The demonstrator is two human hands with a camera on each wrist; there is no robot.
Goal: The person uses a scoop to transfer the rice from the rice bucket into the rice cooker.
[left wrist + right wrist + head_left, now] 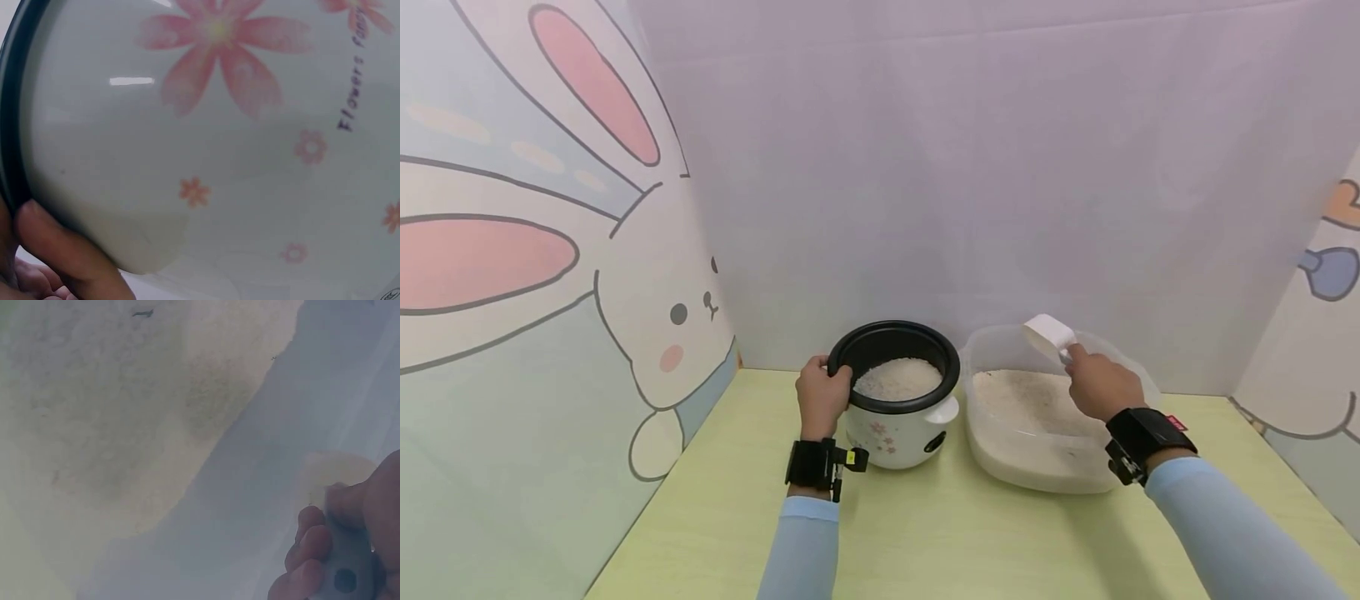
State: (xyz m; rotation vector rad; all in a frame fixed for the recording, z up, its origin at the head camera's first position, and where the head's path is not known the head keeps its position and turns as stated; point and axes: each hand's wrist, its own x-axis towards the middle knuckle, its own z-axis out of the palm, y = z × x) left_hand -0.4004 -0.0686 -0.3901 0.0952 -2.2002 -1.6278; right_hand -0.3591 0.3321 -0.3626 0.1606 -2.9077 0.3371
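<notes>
My left hand grips the left side of the black rim of a rice cooker, its thumb at the rim. White rice lies inside the black pot. In the left wrist view the thumb lies against the white, flower-printed wall just below the rim. My right hand holds a white scoop by its handle, above the back of a clear plastic tub of rice. The right wrist view shows the fingers curled round the grey handle; the inside of the scoop is hidden.
The tub of rice stands just right of the cooker on a pale yellow tabletop. A plain light curtain hangs close behind both. Panels with cartoon rabbits border the table on the left and right.
</notes>
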